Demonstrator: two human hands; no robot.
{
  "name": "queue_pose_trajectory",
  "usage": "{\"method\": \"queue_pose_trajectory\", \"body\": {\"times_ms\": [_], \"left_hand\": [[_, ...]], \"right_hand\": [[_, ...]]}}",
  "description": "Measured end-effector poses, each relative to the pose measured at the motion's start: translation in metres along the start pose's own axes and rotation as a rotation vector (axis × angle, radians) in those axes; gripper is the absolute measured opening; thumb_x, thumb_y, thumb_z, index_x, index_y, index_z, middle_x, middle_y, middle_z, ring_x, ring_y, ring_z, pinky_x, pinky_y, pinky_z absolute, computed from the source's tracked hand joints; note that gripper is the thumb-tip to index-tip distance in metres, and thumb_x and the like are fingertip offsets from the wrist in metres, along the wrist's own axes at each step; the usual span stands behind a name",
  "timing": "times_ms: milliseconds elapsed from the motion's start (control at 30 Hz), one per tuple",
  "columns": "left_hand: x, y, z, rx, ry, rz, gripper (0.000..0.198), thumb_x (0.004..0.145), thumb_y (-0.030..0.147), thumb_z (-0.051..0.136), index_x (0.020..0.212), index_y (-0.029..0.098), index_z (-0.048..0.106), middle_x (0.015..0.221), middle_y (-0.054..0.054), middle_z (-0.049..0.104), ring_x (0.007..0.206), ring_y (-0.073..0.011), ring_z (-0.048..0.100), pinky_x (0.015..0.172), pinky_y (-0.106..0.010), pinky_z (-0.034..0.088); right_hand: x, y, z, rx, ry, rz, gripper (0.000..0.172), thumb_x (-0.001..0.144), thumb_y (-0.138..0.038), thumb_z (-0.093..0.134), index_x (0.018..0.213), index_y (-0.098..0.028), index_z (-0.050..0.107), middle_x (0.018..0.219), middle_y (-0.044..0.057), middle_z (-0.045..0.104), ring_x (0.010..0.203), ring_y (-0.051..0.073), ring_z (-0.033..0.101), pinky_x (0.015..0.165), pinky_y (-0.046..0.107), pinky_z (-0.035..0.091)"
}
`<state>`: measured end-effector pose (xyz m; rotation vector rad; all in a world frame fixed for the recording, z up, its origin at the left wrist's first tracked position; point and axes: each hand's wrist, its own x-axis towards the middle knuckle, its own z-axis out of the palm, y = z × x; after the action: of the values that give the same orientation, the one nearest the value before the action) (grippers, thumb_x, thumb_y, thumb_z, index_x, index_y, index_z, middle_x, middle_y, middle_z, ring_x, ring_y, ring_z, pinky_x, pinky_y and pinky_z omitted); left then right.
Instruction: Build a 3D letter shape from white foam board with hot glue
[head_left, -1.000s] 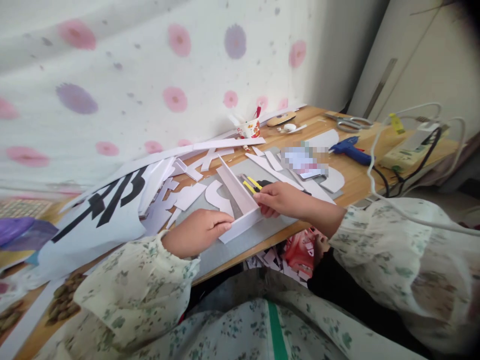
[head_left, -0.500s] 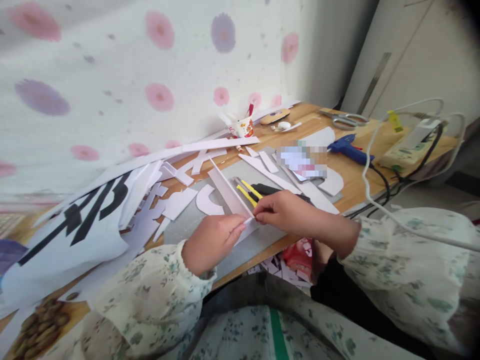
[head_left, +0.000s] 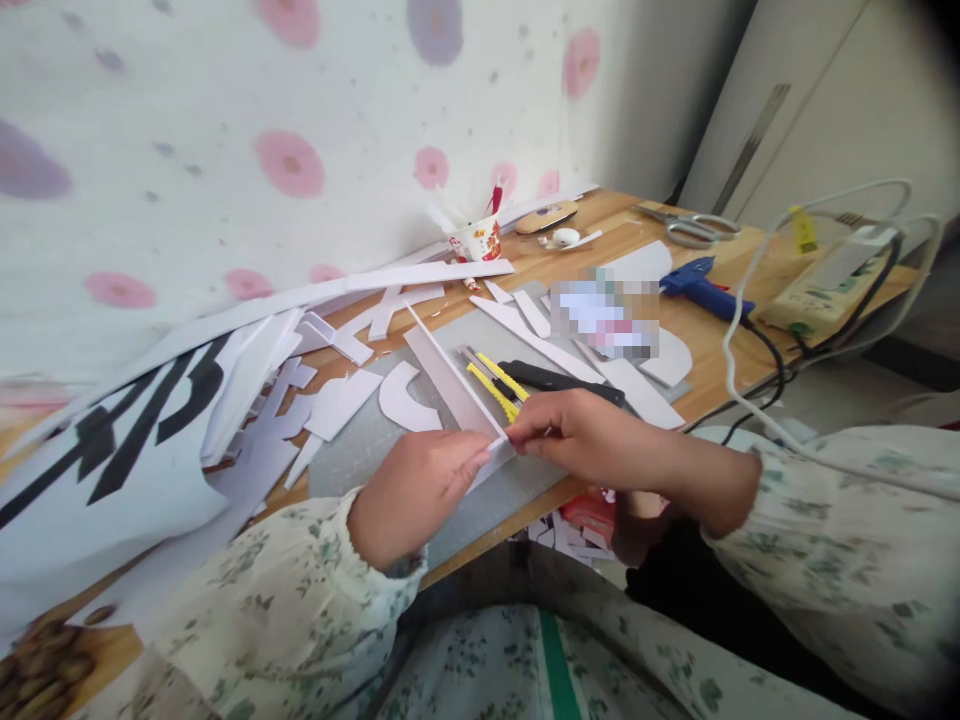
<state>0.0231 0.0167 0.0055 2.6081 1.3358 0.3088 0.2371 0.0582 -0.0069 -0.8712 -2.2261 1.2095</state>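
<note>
My left hand (head_left: 420,485) pinches the near end of a long white foam board strip (head_left: 454,385) that stands on edge. My right hand (head_left: 562,425) pinches at the same corner, its fingertips almost touching those of the left. Below the strip a flat white piece shows in part, and both rest over a grey cutting mat (head_left: 465,525). Just beyond my right fingers lie yellow utility knives (head_left: 491,385) and a black-handled tool (head_left: 559,382). A curved white piece (head_left: 405,400) lies left of the strip.
White offcuts (head_left: 345,400) and a sheet with black shapes (head_left: 142,460) cover the left side. Toward the back stand a paper cup (head_left: 480,240) and scissors (head_left: 694,230). A blue glue gun (head_left: 705,288), blurred-out phone (head_left: 604,315), power strip (head_left: 832,280) and loose white cable (head_left: 731,350) lie right.
Both hands keep their pinch at the strip's near corner, with little movement. The view has shifted slightly, so the wall pattern and left-side things appear farther left.
</note>
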Motion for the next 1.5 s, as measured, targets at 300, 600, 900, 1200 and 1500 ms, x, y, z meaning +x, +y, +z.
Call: {"method": "queue_pose_trajectory", "body": {"times_ms": [300,600,900,1200,1500], "left_hand": [[0.001,0.001,0.002,0.005,0.024,0.024,0.037,0.099,0.029,0.033,0.092,0.016,0.067,0.083,-0.005,0.072,0.074,-0.0169,0.066,0.068,-0.027,0.049],[0.000,0.005,0.001,-0.037,0.039,-0.005,0.036,0.098,0.030,0.035,0.089,0.019,0.068,0.078,-0.004,0.071,0.074,-0.0163,0.066,0.070,-0.025,0.050],[0.000,0.006,-0.001,-0.139,-0.002,-0.099,0.036,0.097,0.033,0.037,0.092,0.020,0.070,0.081,-0.003,0.072,0.077,-0.0169,0.066,0.074,-0.025,0.049],[-0.001,-0.002,-0.017,-0.505,-0.062,-0.308,0.032,0.094,0.037,0.043,0.102,0.021,0.070,0.100,-0.002,0.073,0.090,-0.0172,0.067,0.079,-0.025,0.051],[-0.003,-0.029,-0.021,-0.795,0.050,-0.440,0.026,0.087,0.038,0.056,0.093,0.015,0.067,0.089,-0.007,0.074,0.078,-0.0177,0.069,0.073,-0.031,0.058]], "right_hand": [[-0.012,-0.005,0.001,-0.052,-0.097,-0.119,0.037,0.073,0.007,0.044,0.094,-0.015,0.067,0.101,0.006,0.059,0.099,0.016,0.055,0.089,0.027,0.042],[-0.014,-0.007,0.002,-0.065,-0.091,-0.119,0.028,0.079,0.002,0.047,0.091,-0.014,0.066,0.102,0.008,0.059,0.100,0.017,0.055,0.091,0.028,0.043],[-0.014,-0.005,-0.002,-0.099,-0.069,-0.129,0.027,0.089,-0.011,0.045,0.103,-0.015,0.068,0.104,0.008,0.066,0.098,0.018,0.059,0.087,0.028,0.044],[-0.006,0.006,-0.012,0.006,0.186,0.181,0.012,0.079,-0.026,0.059,0.086,-0.021,0.068,0.082,0.001,0.071,0.075,0.017,0.064,0.070,0.028,0.047],[-0.005,0.006,-0.019,0.342,0.238,0.178,0.017,0.073,-0.031,0.068,0.065,-0.019,0.058,0.059,-0.004,0.058,0.056,0.010,0.051,0.054,0.023,0.039]]}}
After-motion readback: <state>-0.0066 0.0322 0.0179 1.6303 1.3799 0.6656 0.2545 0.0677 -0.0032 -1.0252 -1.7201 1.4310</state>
